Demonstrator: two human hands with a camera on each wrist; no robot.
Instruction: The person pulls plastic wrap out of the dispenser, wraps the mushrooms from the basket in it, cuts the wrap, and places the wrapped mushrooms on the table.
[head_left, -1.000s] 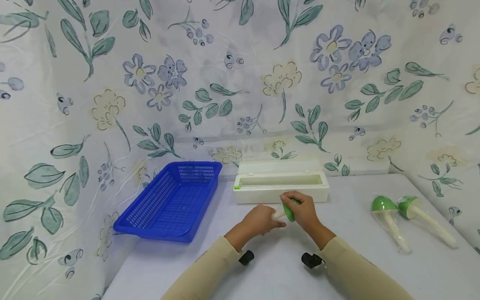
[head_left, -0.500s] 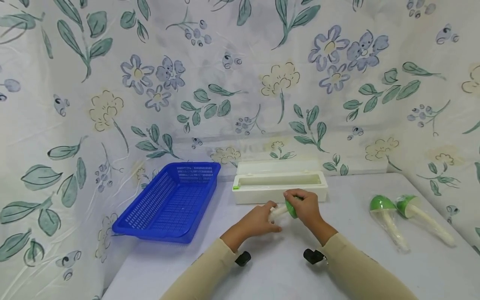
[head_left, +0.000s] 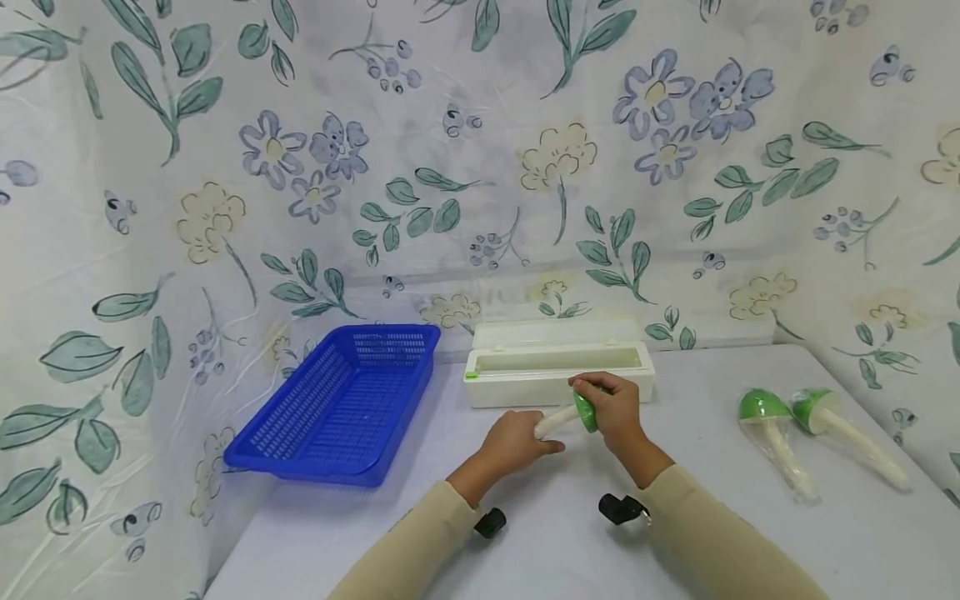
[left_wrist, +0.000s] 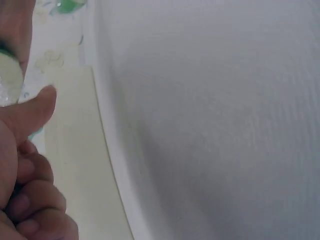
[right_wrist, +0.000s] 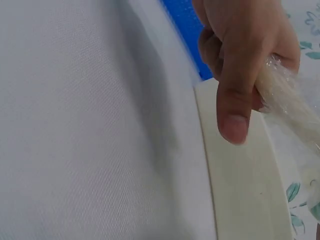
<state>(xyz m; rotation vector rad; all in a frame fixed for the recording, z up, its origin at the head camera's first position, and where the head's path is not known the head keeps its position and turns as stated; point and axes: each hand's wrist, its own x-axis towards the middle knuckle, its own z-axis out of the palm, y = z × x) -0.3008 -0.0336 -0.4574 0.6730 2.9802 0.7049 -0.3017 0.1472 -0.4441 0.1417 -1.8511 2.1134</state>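
A mushroom-shaped item with a green domed cap and a long cream handle in clear plastic is held above the table, in front of the white box. My left hand grips the handle's end, its fingers curled and thumb sticking out; the right wrist view shows the wrapped handle passing out of that hand. At the other end, my right hand holds the green cap between thumb and fingers. Part of the cap is hidden behind these fingers.
Behind the hands stands a long white box with its lid raised and a green tab at its left. A blue perforated basket is on the left. Two similar wrapped green-capped items lie at the right on the white-covered table.
My left hand's fingers, looser half a second ago, have closed round the handle's end. My right hand stays at the cap, and more of the handle shows than one second ago.
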